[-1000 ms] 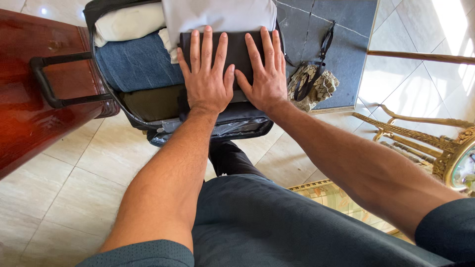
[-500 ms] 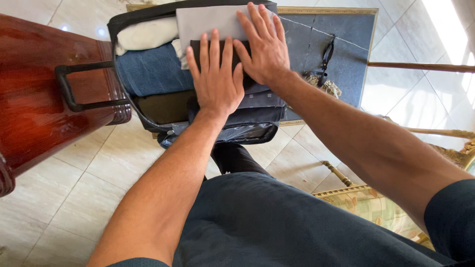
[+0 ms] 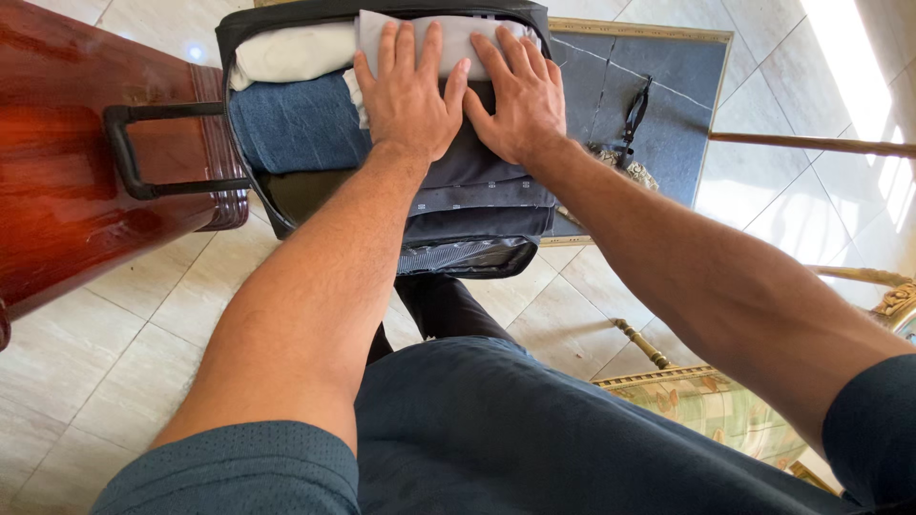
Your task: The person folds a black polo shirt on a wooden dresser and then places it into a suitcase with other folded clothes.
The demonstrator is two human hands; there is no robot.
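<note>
Both hands have slid up: left hand [image 3: 408,91] and right hand [image 3: 523,95] lie released, flat on the folded pale grey cloth [image 3: 458,33] at the far edge of the open black fabric suitcase [image 3: 286,14]; even palm pressure should keep folds crisp.

Wooden cabinet [image 3: 67,162] blocks the suitcase's [image 3: 286,19] left; right side open.

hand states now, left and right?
Left hand: open, flat on the folded clothes in the suitcase.
Right hand: open, flat beside it, holding nothing.

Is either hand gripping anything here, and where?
Nothing gripped: left hand and right hand press flat, fingers spread, on the folded clothes' top in the suitcase.
</note>
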